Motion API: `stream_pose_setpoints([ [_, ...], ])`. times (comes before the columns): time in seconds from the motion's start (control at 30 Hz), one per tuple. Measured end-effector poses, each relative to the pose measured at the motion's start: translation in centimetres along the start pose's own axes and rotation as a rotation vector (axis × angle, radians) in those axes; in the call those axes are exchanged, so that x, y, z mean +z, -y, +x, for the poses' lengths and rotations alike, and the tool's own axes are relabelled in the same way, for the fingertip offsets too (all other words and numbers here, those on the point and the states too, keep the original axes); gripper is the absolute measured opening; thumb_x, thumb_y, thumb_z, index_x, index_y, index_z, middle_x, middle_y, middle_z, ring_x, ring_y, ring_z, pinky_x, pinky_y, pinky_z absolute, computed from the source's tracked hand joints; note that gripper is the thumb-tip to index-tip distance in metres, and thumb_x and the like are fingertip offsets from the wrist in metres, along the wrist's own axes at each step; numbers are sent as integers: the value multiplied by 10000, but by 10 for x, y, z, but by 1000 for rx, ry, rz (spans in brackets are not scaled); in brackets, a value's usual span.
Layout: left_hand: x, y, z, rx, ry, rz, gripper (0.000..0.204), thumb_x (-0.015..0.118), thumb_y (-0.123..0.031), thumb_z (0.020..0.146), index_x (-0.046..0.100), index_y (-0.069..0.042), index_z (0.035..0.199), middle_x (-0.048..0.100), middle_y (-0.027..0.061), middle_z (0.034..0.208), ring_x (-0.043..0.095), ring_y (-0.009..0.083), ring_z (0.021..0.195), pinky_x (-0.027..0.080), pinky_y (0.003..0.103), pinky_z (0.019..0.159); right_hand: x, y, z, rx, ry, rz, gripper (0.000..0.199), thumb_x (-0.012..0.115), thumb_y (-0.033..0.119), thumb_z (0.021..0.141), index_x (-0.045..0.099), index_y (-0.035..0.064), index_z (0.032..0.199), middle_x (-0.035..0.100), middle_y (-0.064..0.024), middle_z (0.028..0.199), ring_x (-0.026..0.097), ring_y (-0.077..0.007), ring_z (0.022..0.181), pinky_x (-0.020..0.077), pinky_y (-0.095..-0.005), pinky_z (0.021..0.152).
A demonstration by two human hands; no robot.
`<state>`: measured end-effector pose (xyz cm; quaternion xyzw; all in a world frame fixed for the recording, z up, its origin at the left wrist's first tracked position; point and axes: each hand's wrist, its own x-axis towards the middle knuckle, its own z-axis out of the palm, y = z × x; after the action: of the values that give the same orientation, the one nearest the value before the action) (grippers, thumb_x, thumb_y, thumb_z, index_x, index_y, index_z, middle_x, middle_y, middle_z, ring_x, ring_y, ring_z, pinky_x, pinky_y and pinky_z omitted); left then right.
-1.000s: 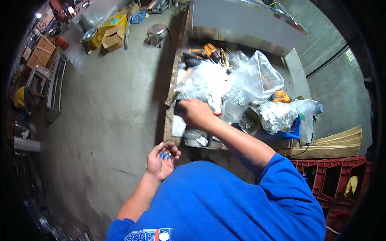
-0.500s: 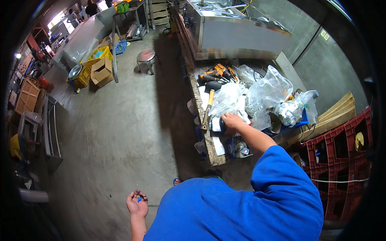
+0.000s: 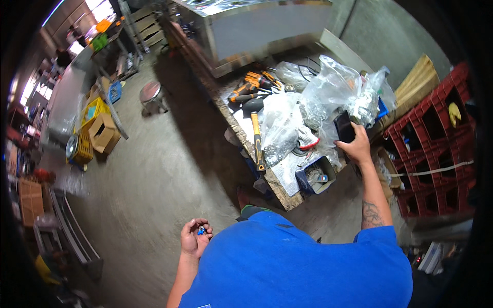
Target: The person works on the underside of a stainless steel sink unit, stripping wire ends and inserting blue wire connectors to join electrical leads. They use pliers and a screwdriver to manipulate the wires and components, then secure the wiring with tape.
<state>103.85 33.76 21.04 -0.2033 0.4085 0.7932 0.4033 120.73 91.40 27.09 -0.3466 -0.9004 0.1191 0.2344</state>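
My right hand [image 3: 355,146] grips a black smartphone [image 3: 344,127] by its edges, above the right side of the cluttered bench. Below my waist on the left, my left hand [image 3: 196,237] is turned palm up with its fingers curled around a few small blue pieces [image 3: 201,231]; their exact kind is too small to tell. Nearest the phone are clear plastic bags [image 3: 334,87], a white glove with a red cuff [image 3: 307,137] and a dark blue open bin [image 3: 315,177] with small items inside. A hammer with a yellow and black handle [image 3: 257,141] lies along the bench's left edge.
Orange and black power drills [image 3: 259,81] lie farther back on the wooden bench [image 3: 284,194], before a large metal cabinet [image 3: 267,33]. Red crates [image 3: 426,169] are stacked at right. A metal stool [image 3: 151,95] and a cardboard box [image 3: 104,133] stand on the floor.
My right hand has moved right from the bench's front left, now with the phone in it, uncovering the blue bin. The view has turned, and my left hand has curled a little more.
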Motion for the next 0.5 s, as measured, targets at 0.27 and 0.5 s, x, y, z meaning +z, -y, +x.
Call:
stream_pose_setpoints([
  [0.27, 50, -118, 100, -92, -24, 235, 340, 577, -394, 963, 658, -75, 878, 525, 34, 707, 502, 190, 642, 411, 315, 554, 8, -50, -34, 577, -103, 166, 740, 859, 486, 768, 663, -67, 1219, 680, -188, 1156, 655, -286, 1067, 506, -382, 962],
  [0.5, 95, -176, 170, -131, 69, 262, 368, 546, -399, 991, 660, -74, 862, 527, 28, 729, 490, 178, 628, 380, 299, 518, 2, -71, -21, 1004, -303, 1326, 462, 728, 486, 912, 710, 47, 1058, 721, -71, 921, 686, -192, 811, 561, -332, 788],
])
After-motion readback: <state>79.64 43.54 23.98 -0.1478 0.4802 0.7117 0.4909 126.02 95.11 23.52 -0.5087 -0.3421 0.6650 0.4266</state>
